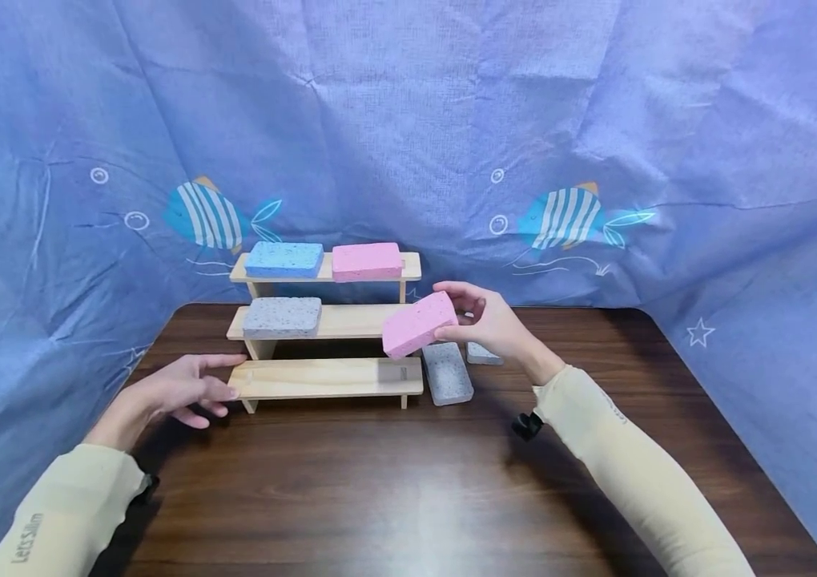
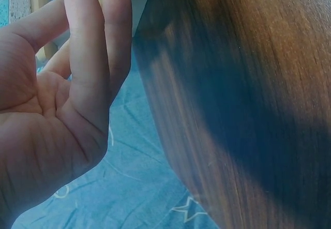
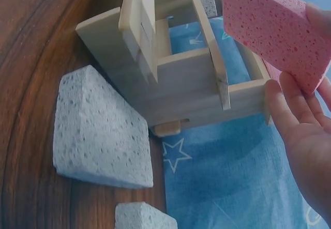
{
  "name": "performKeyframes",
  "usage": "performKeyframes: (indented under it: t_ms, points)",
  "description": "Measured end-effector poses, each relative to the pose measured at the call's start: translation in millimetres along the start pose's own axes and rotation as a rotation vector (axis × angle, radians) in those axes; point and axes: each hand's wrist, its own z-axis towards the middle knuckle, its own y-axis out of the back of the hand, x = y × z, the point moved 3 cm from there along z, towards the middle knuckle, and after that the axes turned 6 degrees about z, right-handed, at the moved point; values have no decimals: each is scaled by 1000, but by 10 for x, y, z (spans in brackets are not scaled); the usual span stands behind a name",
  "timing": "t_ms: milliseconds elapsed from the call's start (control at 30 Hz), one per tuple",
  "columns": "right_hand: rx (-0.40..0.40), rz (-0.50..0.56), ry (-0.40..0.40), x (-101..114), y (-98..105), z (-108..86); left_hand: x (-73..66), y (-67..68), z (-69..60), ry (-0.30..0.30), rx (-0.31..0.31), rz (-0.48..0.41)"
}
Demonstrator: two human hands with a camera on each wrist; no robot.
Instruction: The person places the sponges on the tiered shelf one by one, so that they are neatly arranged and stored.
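Note:
My right hand pinches a pink sponge between thumb and fingers. The sponge is tilted in front of the right end of the middle step of a three-step wooden rack. In the right wrist view the pitted pink sponge shows close up, with the fingers at its lower edge. My left hand is at the left end of the lowest step, fingers loosely extended, fingertips at the wood. Whether they press on it I cannot tell. The left wrist view shows this hand with its palm bare.
A blue sponge and another pink sponge lie on the top step. One grey sponge sits on the middle step's left. Two more grey sponges are on the brown table, right of the rack. Behind hangs a blue cloth.

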Motion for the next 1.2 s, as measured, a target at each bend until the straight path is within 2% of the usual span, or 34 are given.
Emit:
performKeyframes:
  t_ms: [233,500,700,867,1067,1200]
  points:
    - [-1,60,15,-3,-119,57,-34,37,-20,4,-5,4]
    - [-98,67,31,-46,-213,178,-67,46,-19,-7,-1,10]
    - [-116,109,35,-115,-326,232,-58,49,3,4,-3,4]
    - [-187,110,48,-162,-409,260,-38,39,10,6,-8,0]
    - [-246,121,-5,-233,-485,289,19,10,6,12,-6,-1]
    - [-246,136,-52,-267,-522,280,35,-8,16,11,-4,0]
